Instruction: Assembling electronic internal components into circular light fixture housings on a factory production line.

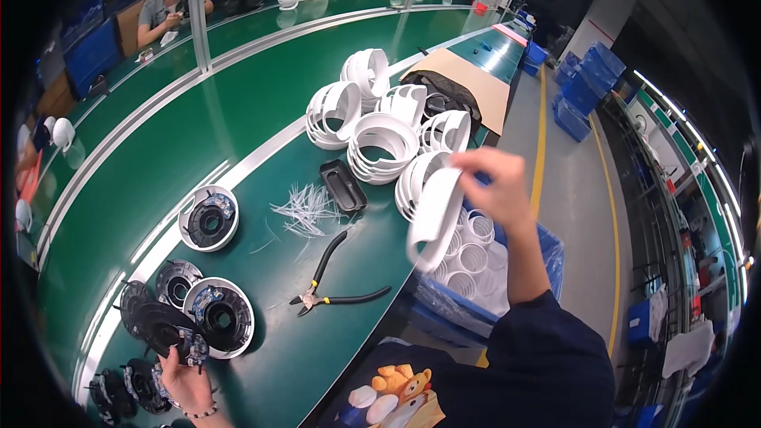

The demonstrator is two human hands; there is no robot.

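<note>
My right hand [498, 182] is closed on the rim of a white plastic ring-shaped housing [437, 210], held tilted beside the stacked white housings [382, 147]. At the lower left, my left hand [186, 384] grips a round black plastic part [162, 329] with a small circuit board on it. Right behind that part sits a white round shell [247, 325] with a black insert and a circuit board inside. Another such shell [208, 218] stands farther up the bench. Several more black parts [143, 384] lie near my left wrist.
Cutting pliers [313, 298] with black handles lie open on the green bench, near a pile of thin white strips [305, 210] and a black tray [343, 186]. A blue bin [547, 265] of white rings stands below the bench edge. Across the belt, a person [165, 12] works.
</note>
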